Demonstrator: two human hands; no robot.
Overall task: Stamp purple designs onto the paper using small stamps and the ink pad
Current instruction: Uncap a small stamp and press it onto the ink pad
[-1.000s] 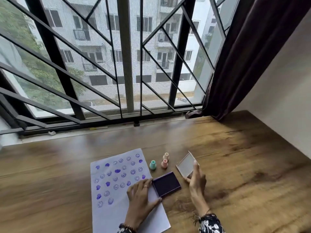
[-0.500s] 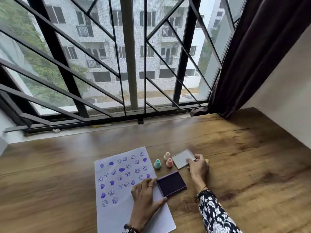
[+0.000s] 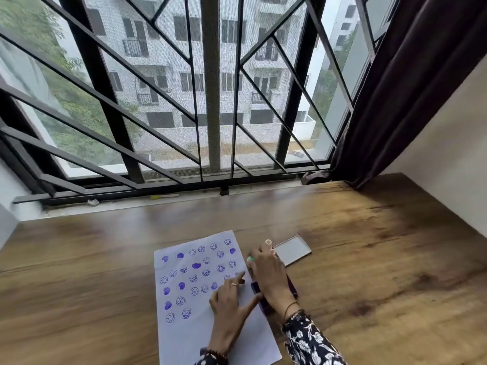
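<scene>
The white paper [image 3: 184, 333] lies on the wooden table, its upper part covered with several purple smiley and heart prints. My left hand [image 3: 230, 304] rests flat on the paper's right side with its fingers spread. My right hand [image 3: 270, 272] reaches over the purple ink pad [image 3: 256, 287] and hides most of it. Its fingertips close on the teal stamp [image 3: 250, 258], of which only a sliver shows. A cream stamp [image 3: 268, 243] stands upright just behind the fingers. The pink stamp is hidden by the hand.
The ink pad's clear lid [image 3: 293, 251] lies flat to the right of the stamps. The wooden table [image 3: 382, 272] runs up to a barred window [image 3: 210, 101] at the back. A dark curtain [image 3: 408, 88] and a white wall stand to the right.
My right hand has let go of the lid, which now lies flat, and moved left over the ink pad to the teal stamp. My left hand stays on the paper.
</scene>
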